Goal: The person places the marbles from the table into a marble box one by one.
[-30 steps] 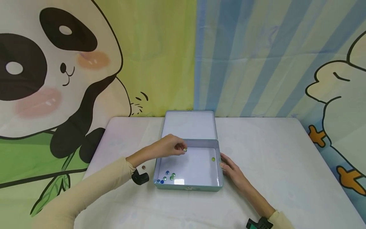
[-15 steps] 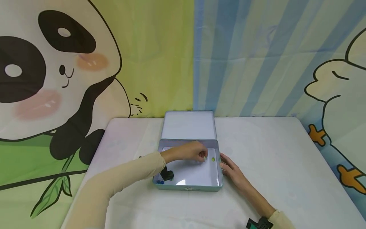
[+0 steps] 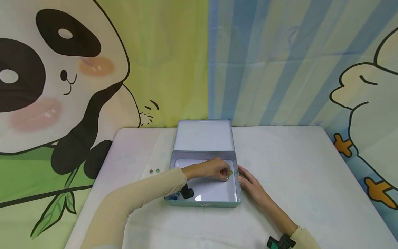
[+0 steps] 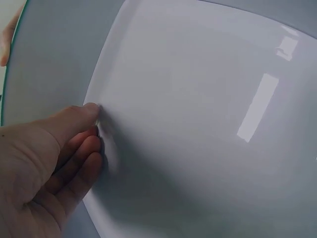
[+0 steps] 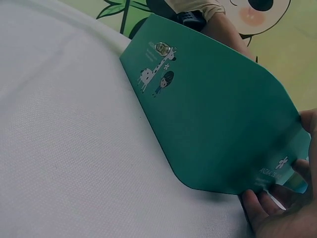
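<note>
In the head view a shallow tin box (image 3: 203,204), green outside and pale inside, lies open on the table. My left hand (image 3: 216,168) reaches into its right part and pinches a small greenish marble (image 3: 227,177) between thumb and fingertips, low over the box floor. Just beyond it sits a yellow-green marble (image 3: 231,172). In the left wrist view the left hand (image 4: 54,168) is near the box wall, its marble mostly hidden. My right hand (image 3: 253,183) rests against the outside of the right wall; its fingers touch the green side (image 5: 218,114) in the right wrist view.
The box's lid (image 3: 203,135) is folded back behind it. Blue marbles (image 3: 174,197) lie in the front left corner, partly hidden by the left wrist camera (image 3: 187,191). Two marbles, one brownish (image 3: 151,171) and one green (image 3: 157,170), lie on the white table (image 3: 280,155) left of the box.
My left hand has carried the pinched marble from the box's upper left across to its right part and lowered it beside the yellow-green marble. The right hand has stayed at the wall.
</note>
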`<state>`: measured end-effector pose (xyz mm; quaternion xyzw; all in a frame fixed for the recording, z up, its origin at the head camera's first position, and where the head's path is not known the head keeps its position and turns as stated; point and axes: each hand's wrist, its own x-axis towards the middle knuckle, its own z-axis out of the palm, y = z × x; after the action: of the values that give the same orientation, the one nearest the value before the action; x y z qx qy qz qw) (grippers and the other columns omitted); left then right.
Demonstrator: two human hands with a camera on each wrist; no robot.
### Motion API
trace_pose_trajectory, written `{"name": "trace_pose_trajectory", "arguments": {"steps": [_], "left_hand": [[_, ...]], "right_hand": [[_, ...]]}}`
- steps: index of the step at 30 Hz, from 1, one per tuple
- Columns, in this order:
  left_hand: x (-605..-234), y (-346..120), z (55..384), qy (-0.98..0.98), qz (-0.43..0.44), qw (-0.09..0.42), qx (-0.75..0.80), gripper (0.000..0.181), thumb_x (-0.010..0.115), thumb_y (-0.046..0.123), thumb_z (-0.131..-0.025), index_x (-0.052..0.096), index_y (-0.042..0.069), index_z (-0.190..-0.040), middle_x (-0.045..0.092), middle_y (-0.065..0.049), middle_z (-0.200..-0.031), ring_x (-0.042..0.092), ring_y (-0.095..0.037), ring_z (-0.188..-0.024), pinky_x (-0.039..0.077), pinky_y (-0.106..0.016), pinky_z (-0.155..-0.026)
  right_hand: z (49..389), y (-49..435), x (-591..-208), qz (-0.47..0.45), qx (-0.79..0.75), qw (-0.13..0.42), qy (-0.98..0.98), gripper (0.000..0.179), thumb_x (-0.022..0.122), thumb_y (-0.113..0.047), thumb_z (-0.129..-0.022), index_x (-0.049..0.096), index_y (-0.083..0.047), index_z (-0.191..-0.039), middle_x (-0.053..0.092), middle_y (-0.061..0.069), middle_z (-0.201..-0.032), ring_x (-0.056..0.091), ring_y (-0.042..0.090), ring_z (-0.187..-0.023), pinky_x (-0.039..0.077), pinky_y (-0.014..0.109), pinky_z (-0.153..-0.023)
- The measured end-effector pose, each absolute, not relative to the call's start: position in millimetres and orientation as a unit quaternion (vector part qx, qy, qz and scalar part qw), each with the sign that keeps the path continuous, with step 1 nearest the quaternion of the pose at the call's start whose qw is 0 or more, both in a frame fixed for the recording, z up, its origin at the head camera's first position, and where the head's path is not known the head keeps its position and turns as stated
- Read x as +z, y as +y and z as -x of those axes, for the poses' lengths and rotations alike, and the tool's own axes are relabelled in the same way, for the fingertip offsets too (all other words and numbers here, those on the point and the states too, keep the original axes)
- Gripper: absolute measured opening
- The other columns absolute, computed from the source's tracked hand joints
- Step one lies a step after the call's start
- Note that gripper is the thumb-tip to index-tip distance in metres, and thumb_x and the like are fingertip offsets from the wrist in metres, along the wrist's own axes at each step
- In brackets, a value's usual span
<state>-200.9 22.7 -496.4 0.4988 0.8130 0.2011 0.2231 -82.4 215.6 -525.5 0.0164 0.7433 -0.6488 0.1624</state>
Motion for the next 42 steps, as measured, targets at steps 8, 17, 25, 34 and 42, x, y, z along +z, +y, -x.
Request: {"name": "trace_pose_trajectory", "arguments": {"steps": [8, 17, 25, 34, 42], "left_hand": [[-494.0, 22.4, 199.2, 0.816, -0.497, 0.219, 0.196, 0.014, 0.075, 0.018, -0.085, 0.070, 0.009, -0.094, 0.070, 0.004, -0.084, 0.057, 0.004, -0.071, 0.045, -0.007, -0.066], [-467.5, -2.4, 198.0, 0.811, -0.512, 0.192, 0.206, 0.015, 0.070, 0.020, -0.089, 0.071, 0.009, -0.099, 0.068, 0.004, -0.085, 0.055, 0.000, -0.074, 0.046, -0.011, -0.068], [-434.1, -77.2, 188.6, 0.828, -0.381, 0.159, 0.380, 0.016, 0.067, 0.022, -0.092, 0.070, 0.014, -0.106, 0.070, 0.004, -0.091, 0.063, -0.004, -0.081, 0.054, -0.020, -0.076], [-451.9, -180.4, 152.9, 0.847, -0.191, 0.111, 0.484, 0.028, 0.067, 0.031, -0.091, 0.068, 0.012, -0.112, 0.071, -0.008, -0.096, 0.068, -0.020, -0.084, 0.057, -0.028, -0.074], [-489.1, -239.9, 132.9, 0.891, -0.104, 0.053, 0.438, 0.026, 0.069, 0.026, -0.090, 0.069, 0.008, -0.110, 0.071, -0.005, -0.093, 0.066, -0.009, -0.080, 0.055, -0.023, -0.072]], "right_hand": [[84.2, 213.8, -524.1, -0.020, -0.651, 0.159, 0.742, 0.058, 0.043, -0.032, -0.102, 0.023, -0.017, -0.154, 0.022, 0.018, -0.160, 0.030, 0.040, -0.144, 0.033, 0.054, -0.114], [85.3, 210.5, -526.0, -0.016, -0.653, 0.163, 0.739, 0.058, 0.043, -0.033, -0.103, 0.022, -0.017, -0.154, 0.022, 0.017, -0.160, 0.028, 0.040, -0.145, 0.031, 0.053, -0.115], [83.4, 207.7, -527.4, -0.027, -0.649, 0.158, 0.744, 0.058, 0.044, -0.033, -0.102, 0.024, -0.017, -0.154, 0.023, 0.016, -0.160, 0.026, 0.039, -0.146, 0.032, 0.053, -0.115], [80.4, 211.4, -527.3, -0.020, -0.649, 0.154, 0.745, 0.057, 0.044, -0.031, -0.102, 0.025, -0.016, -0.154, 0.023, 0.017, -0.160, 0.025, 0.039, -0.147, 0.031, 0.054, -0.115], [80.8, 213.2, -526.2, -0.023, -0.655, 0.150, 0.740, 0.058, 0.044, -0.031, -0.102, 0.024, -0.014, -0.154, 0.022, 0.018, -0.160, 0.026, 0.040, -0.146, 0.031, 0.055, -0.115]]}}
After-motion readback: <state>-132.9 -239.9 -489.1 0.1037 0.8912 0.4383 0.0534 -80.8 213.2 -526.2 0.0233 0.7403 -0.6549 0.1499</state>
